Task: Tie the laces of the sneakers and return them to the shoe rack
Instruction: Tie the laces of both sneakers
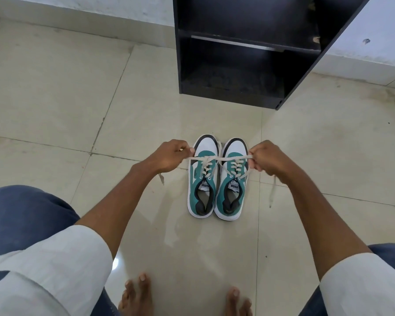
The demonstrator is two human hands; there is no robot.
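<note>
Two white, teal and black sneakers stand side by side on the tiled floor, toes pointing away from me: the left sneaker [202, 179] and the right sneaker [232, 179]. A cream lace [219, 158] is stretched taut across both shoes. My left hand [172, 157] grips one end at the left, my right hand [266, 159] grips the other at the right. Loose lace tails hang below each fist. Which shoe the taut lace belongs to I cannot tell.
A black shoe rack [244, 53] with open shelves stands on the floor just beyond the sneakers, against a white wall. My bare feet [137, 297] and bent knees in blue trousers fill the near edge. Beige floor tiles surround the shoes.
</note>
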